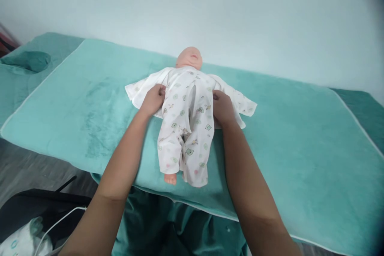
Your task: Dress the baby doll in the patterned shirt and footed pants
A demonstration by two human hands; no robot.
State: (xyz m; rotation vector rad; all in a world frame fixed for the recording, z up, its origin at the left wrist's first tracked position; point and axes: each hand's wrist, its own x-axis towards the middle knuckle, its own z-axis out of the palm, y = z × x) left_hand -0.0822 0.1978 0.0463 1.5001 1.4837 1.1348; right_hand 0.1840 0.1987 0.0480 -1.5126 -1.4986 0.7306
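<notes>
A baby doll (pixel 189 58) lies on its back on the green bed, head toward the wall and one bare foot showing near the front edge. White printed baby trousers (pixel 199 136) with a split at the crotch cover its legs and reach up over its chest. A matching baby shirt (pixel 241 102) is spread out on both sides, its sleeves stretched outward. My left hand (pixel 154 98) has its fingers closed on the trousers' left edge. On the opposite side, my right hand (pixel 223 107) pinches the right edge, its fingertips partly hidden.
The green plush cover (pixel 300 148) spreads across the bed, with a face hole (pixel 28 61) at the far left. Behind stands a pale wall (pixel 192 8). A black chair or bag (pixel 33 208), a white printed bundle (pixel 21 240) and a white cable (pixel 60 221) are at lower left.
</notes>
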